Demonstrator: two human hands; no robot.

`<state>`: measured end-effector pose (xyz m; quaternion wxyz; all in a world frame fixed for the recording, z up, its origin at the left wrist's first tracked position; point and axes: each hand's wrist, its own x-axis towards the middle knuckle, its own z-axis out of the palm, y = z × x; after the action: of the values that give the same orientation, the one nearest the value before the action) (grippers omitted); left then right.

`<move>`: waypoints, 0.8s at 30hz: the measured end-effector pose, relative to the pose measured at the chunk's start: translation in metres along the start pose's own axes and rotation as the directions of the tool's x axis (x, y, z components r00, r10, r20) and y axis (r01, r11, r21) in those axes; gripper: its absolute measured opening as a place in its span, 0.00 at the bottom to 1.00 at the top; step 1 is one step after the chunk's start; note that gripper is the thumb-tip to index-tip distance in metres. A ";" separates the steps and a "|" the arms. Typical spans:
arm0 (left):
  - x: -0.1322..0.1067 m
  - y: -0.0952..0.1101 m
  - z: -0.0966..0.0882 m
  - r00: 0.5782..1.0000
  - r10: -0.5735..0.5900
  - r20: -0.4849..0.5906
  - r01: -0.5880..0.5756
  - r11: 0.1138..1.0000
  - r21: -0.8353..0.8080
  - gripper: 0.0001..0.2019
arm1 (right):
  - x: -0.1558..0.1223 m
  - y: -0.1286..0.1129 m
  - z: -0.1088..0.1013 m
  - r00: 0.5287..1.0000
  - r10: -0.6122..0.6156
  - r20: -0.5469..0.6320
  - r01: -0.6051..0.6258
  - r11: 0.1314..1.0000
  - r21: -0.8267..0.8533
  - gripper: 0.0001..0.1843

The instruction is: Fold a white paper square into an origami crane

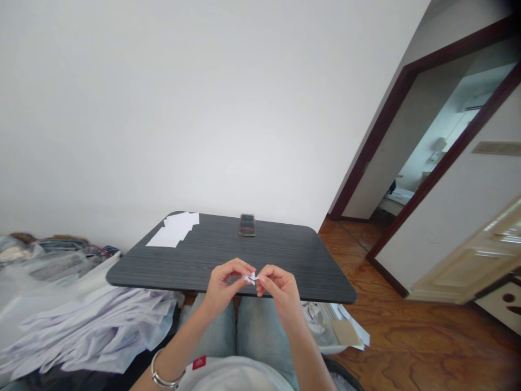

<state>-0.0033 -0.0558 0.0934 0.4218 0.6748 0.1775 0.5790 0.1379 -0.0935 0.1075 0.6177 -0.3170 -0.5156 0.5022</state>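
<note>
A small piece of folded white paper (pixel 252 277) with pointed corners is pinched between my two hands, just above the near edge of the dark table (pixel 220 244). My left hand (pixel 225 281) grips its left side between thumb and fingers. On the right side, the thumb and fingertips of my right hand (pixel 279 283) close on another corner. Parts of the paper are hidden behind the fingertips. Several white paper sheets (pixel 173 231) lie overlapping at the table's far left.
A phone-like dark object (pixel 247 225) sits at the table's back edge by the wall. White cloth (pixel 93 326) is piled at the left. Below the table's right side is a white bin (pixel 325 331) with papers. A doorway (pixel 391 141) stands at the right.
</note>
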 end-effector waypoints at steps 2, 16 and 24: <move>0.000 0.000 0.000 1.000 -0.011 -0.001 0.011 1.000 -0.008 0.02 | 0.000 0.001 -0.001 1.000 -0.026 0.001 0.026 0.999 -0.036 0.07; 0.001 0.005 0.004 0.995 -0.092 0.036 0.097 0.982 -0.162 0.02 | -0.001 0.007 -0.005 0.764 -0.632 0.126 0.606 0.639 -0.473 0.12; 0.001 0.006 0.006 0.992 -0.120 0.033 0.124 0.976 -0.177 0.02 | -0.004 0.014 -0.001 0.714 -0.699 0.045 0.616 0.597 -0.514 0.12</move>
<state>0.0016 -0.0607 0.0991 0.5173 0.6284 0.1613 0.5581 0.1349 -0.0931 0.0934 0.6959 -0.2901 -0.6541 0.0615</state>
